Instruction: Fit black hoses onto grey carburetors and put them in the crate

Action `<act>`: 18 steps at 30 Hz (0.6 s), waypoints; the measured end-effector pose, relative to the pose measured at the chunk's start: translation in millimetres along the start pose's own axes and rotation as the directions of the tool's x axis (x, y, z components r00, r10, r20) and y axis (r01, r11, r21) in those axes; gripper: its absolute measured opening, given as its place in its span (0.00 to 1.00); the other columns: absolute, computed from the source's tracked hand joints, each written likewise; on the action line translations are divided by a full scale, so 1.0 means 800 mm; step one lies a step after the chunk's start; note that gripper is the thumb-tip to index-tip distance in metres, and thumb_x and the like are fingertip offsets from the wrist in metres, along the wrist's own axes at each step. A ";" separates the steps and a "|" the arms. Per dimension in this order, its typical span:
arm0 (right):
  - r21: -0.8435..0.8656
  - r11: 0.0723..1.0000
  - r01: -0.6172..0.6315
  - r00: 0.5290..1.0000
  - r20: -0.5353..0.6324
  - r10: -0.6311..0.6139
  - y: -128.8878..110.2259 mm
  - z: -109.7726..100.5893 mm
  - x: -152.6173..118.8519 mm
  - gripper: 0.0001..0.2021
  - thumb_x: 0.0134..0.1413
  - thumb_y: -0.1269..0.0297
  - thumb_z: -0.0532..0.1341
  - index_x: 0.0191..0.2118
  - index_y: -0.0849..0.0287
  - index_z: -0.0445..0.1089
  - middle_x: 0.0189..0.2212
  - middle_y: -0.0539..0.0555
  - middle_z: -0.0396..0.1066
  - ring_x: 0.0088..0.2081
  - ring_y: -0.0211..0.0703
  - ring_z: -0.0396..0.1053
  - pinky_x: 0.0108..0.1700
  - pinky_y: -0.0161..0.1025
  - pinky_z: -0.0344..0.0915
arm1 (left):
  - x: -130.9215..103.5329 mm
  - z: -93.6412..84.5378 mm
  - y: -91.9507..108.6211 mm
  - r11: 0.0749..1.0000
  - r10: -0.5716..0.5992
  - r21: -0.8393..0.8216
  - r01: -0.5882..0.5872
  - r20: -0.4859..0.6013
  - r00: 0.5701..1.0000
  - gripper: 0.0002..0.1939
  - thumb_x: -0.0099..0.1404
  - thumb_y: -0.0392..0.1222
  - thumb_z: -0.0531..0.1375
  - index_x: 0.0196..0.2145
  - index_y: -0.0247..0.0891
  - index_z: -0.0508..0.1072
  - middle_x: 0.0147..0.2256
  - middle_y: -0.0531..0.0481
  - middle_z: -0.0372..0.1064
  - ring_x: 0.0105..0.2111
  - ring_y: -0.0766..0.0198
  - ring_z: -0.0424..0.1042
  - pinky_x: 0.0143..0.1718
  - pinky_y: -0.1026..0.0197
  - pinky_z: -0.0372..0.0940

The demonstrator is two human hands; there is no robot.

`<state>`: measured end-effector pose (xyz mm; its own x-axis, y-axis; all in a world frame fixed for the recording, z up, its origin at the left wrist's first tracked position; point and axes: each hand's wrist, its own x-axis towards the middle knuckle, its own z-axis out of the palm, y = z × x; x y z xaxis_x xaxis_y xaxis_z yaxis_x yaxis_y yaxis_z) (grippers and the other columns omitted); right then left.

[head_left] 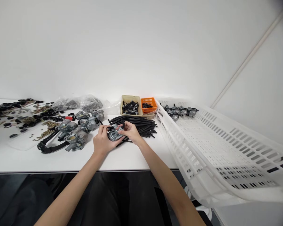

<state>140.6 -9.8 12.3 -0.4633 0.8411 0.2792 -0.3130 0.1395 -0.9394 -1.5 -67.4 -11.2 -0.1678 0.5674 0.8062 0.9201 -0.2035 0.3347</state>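
Just above the table, in front of me, a grey metal carburetor sits between my two hands. My left hand wraps around its left side and lower edge, fingers closed on it. My right hand is on the other side, thumb and fingers pinched at a small black part on the carburetor's upper right. The fingers partly cover how that part meets the body. Right behind my hands lies a bundle of black rubber hoses. Several more carburetors stand to the left.
A large white perforated crate on the right holds several carburetors. A cream bin and an orange basket hold black parts at the back. Brass fittings, a black-strapped watch and plastic bags lie left.
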 end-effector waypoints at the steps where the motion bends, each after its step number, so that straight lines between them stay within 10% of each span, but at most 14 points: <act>1: 0.010 1.000 0.006 1.000 0.029 -0.007 -0.001 -0.001 -0.001 0.21 0.30 0.55 0.74 0.33 0.59 0.70 0.32 0.51 0.76 0.37 0.43 0.72 0.43 0.41 0.68 | 0.000 -0.001 0.000 1.000 -0.006 -0.007 0.006 -0.003 1.000 0.34 0.47 0.66 0.62 0.42 0.37 0.66 0.38 0.44 0.68 0.33 0.55 0.73 0.28 0.59 0.64; 18: 0.012 0.998 0.067 0.997 0.034 -0.067 0.000 0.001 -0.001 0.20 0.35 0.55 0.72 0.32 0.58 0.68 0.33 0.52 0.76 0.40 0.43 0.72 0.47 0.41 0.67 | 0.001 0.001 -0.002 1.000 -0.012 -0.015 0.011 -0.014 1.000 0.34 0.47 0.66 0.62 0.42 0.35 0.67 0.38 0.43 0.68 0.34 0.54 0.73 0.29 0.59 0.65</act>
<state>140.2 -11.1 12.2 -0.4690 0.8117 0.3482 -0.3531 0.1890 -0.9163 -2.6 -66.2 -11.3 -0.1835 0.5582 0.8092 0.9129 -0.2086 0.3509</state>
